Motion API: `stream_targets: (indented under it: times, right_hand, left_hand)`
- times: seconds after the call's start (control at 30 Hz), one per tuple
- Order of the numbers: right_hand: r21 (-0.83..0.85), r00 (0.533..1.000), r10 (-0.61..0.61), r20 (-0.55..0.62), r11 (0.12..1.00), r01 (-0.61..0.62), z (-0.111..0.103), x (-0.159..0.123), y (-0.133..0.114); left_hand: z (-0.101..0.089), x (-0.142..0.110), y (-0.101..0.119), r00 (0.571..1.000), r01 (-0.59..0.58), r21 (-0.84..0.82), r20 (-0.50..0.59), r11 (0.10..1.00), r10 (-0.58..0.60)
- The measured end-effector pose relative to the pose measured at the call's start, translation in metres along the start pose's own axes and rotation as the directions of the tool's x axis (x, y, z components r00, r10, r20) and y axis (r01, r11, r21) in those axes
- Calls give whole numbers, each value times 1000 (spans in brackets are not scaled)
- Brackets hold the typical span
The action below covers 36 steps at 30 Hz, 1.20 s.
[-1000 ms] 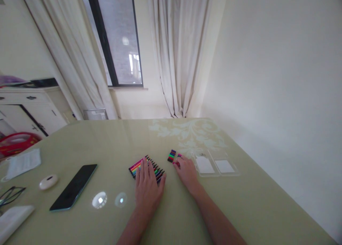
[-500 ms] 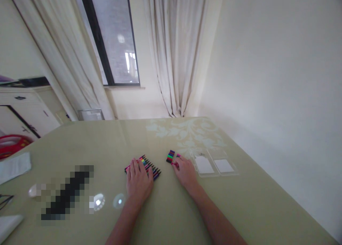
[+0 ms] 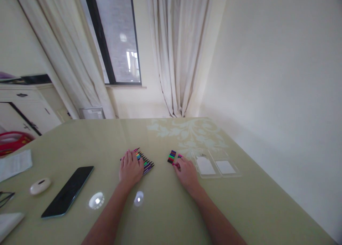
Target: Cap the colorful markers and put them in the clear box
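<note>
My left hand point(image 3: 130, 168) lies flat, fingers stretched out, on a row of coloured marker pens point(image 3: 145, 163) on the pale green table point(image 3: 165, 209). Their black tips stick out to the right of my fingers. My right hand point(image 3: 187, 172) rests palm down by a small cluster of coloured pen caps point(image 3: 172, 156), fingers curled over a pink piece at the cluster's near edge. Whether they grip it is hidden.
An open clear plastic case point(image 3: 216, 166) with two white inserts lies right of my right hand. A black phone point(image 3: 68, 191), a white oval object point(image 3: 40, 186), folded paper point(image 3: 14, 163) and glasses point(image 3: 4, 198) sit at the left. A wall runs along the table's right side.
My left hand has slid the row of pens leftward and slightly away across the table. My right hand has stayed by the caps.
</note>
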State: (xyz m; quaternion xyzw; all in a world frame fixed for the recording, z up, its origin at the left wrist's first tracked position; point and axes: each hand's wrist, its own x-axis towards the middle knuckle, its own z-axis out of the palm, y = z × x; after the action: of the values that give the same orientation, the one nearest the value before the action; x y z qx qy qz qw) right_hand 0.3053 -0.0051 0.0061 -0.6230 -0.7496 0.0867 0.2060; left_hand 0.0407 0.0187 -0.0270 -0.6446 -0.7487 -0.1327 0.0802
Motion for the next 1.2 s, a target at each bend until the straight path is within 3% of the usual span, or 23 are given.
stream_targets:
  times: [0.17,0.43,0.63,0.8,0.93,1.2]
  right_hand:
    - [10,1000,12,4,1000,-12,1,1,-1]
    - [6,1000,-9,-6,1000,9,0,2,-1]
    - [-14,1000,-16,-26,1000,16,2,3,-1]
    - [-50,999,-19,-39,999,17,3,1,0]
    - [-68,999,-12,-52,998,8,1,0,1]
    - [-121,997,17,-74,992,-26,-5,-2,0]
  left_hand:
    - [2,13,-9,1000,2,6,17,1000,-2]
    - [0,11,-8,999,-15,33,33,999,14]
    - [-10,-13,11,995,-53,73,-82,996,59]
    - [-7,-37,23,980,-137,32,-141,990,140]
    - [-4,-40,15,971,-153,-10,-186,988,149]
    - [-4,-32,-2,963,-223,-34,-165,974,214]
